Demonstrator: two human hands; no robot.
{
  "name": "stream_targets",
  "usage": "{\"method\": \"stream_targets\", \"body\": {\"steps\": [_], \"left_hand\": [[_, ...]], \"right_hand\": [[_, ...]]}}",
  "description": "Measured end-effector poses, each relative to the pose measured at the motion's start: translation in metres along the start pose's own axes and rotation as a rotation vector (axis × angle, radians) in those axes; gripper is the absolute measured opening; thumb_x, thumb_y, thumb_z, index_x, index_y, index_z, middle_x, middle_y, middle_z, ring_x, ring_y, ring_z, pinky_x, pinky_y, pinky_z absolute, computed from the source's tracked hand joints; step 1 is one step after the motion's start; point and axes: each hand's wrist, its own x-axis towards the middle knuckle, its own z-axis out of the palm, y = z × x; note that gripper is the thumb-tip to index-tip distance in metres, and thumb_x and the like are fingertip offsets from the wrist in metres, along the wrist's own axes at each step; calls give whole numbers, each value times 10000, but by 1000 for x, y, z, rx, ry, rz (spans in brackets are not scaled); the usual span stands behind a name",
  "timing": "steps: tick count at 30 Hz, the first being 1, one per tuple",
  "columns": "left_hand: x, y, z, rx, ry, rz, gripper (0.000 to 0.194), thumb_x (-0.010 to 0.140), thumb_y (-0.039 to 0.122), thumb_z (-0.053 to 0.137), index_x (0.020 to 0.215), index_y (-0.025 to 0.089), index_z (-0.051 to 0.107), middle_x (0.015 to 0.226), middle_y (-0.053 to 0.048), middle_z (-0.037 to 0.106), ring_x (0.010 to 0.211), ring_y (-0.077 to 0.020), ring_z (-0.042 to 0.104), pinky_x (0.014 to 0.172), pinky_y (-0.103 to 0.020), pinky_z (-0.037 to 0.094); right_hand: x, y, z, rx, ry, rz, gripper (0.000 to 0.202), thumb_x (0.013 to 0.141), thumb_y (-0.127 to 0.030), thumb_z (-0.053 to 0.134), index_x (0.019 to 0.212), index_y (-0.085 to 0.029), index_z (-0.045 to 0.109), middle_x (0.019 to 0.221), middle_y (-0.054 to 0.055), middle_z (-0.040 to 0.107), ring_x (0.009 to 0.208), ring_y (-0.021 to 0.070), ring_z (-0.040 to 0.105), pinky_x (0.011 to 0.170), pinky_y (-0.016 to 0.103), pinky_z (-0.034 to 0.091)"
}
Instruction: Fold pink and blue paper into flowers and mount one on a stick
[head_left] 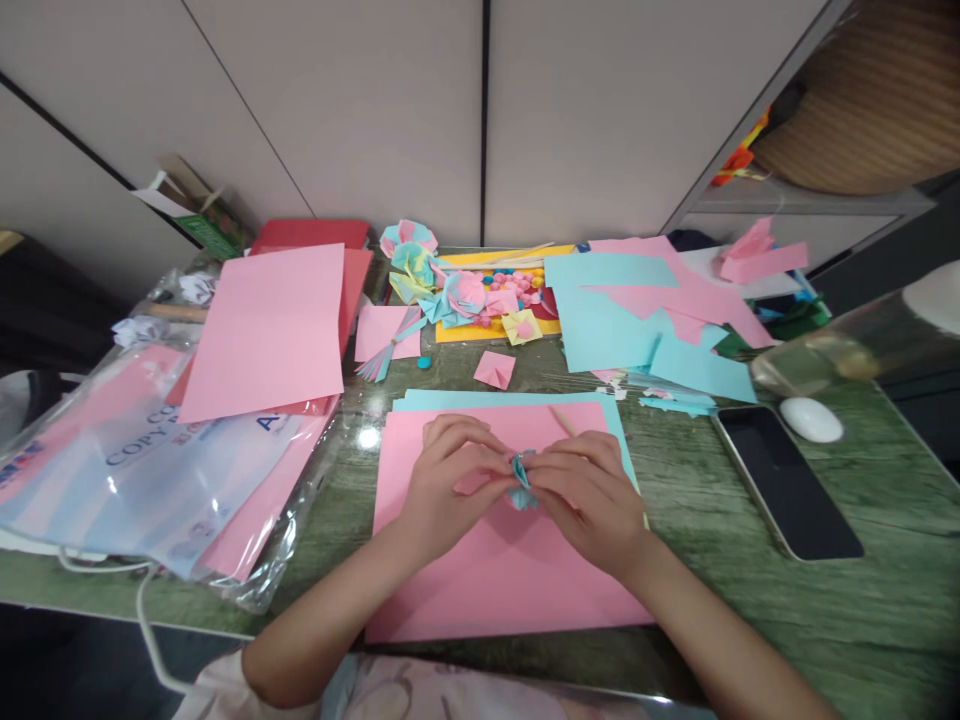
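Between my two hands is a small folded blue paper piece (523,496), held over a pink sheet (465,590). My left hand (459,475) pinches its left side with thumb and fingertips. From the right, the fingertips of my right hand (589,490) close on the same piece. How its folds run is partly hidden by my fingers. Under the pink sheet, the edge of a light blue sheet (450,400) shows. A thin wooden stick (561,420) lies on the pink sheet, just beyond my right hand.
Folded paper flowers (457,298) and pink and blue bits sit at the back. Pink sheets (270,330) rest over a plastic paper bag (187,480) at left. Blue sheets (607,310), a phone (787,480) and a white mouse (811,420) lie at right.
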Motion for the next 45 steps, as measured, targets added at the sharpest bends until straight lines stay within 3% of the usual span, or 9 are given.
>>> {"method": "stream_targets", "body": {"steps": [5, 9, 13, 16, 24, 31, 38, 41, 45], "left_hand": [[0, -1, -1, -141, -92, -130, 149, 750, 231, 703, 678, 187, 581, 673, -12, 570, 757, -167, 534, 701, -318, 443], [0, -1, -4, -287, -244, -292, 156, 754, 210, 692, 672, 182, 562, 681, -12, 556, 720, -154, 532, 685, -301, 446], [1, -1, -4, -321, -267, -383, 163, 753, 211, 689, 663, 181, 556, 720, -20, 573, 748, -158, 542, 705, -302, 449], [0, 0, -3, -282, -248, -331, 155, 743, 195, 691, 652, 178, 566, 701, -22, 586, 727, -154, 548, 705, -308, 446], [2, -8, -2, -118, -287, -136, 111, 734, 149, 650, 674, 190, 566, 671, -11, 634, 729, -159, 567, 742, -324, 428], [5, -11, -4, -66, -327, -152, 105, 728, 233, 685, 749, 203, 587, 719, -7, 645, 757, -164, 577, 766, -322, 434], [2, -1, -2, -176, -127, -64, 132, 686, 139, 711, 705, 194, 592, 667, -15, 641, 760, -165, 594, 729, -310, 475], [3, 5, 1, -282, -148, -253, 111, 693, 100, 638, 718, 187, 574, 702, -16, 615, 693, -146, 595, 625, -276, 499], [16, 5, 0, -527, -244, -660, 112, 729, 209, 625, 748, 178, 519, 715, 16, 565, 533, -104, 589, 457, -222, 484]], "right_hand": [[2, -1, 0, 88, -45, 114, 114, 807, -147, 611, 880, -235, 612, 773, -12, 701, 752, 145, 573, 718, 322, 449], [6, 0, -5, 239, -208, 264, 39, 829, -194, 599, 825, -231, 586, 726, -19, 640, 737, 130, 550, 674, 287, 465], [8, 4, -10, 299, -370, 376, 43, 815, -237, 626, 840, -241, 592, 767, -29, 628, 745, 119, 568, 820, 364, 473], [8, 6, -10, 269, -366, 373, 43, 804, -235, 638, 813, -234, 596, 744, -33, 622, 736, 120, 568, 926, 443, 427], [5, 7, -6, 234, -323, 295, 64, 825, -175, 594, 787, -226, 591, 742, -23, 642, 750, 132, 553, 890, 424, 444], [2, 10, -1, 199, -338, 267, 84, 830, -177, 583, 768, -234, 596, 725, -36, 640, 763, 127, 558, 987, 466, 379], [2, 2, -3, 182, -188, 175, 129, 839, -127, 549, 832, -242, 607, 766, -20, 671, 772, 131, 553, 783, 324, 456], [3, 1, -2, 186, -163, 185, 126, 854, -147, 524, 853, -241, 607, 747, -15, 661, 745, 132, 556, 732, 304, 460], [15, 1, -3, 223, -224, 396, 66, 853, -211, 539, 840, -226, 602, 765, -8, 647, 720, 124, 582, 687, 272, 464]]}}
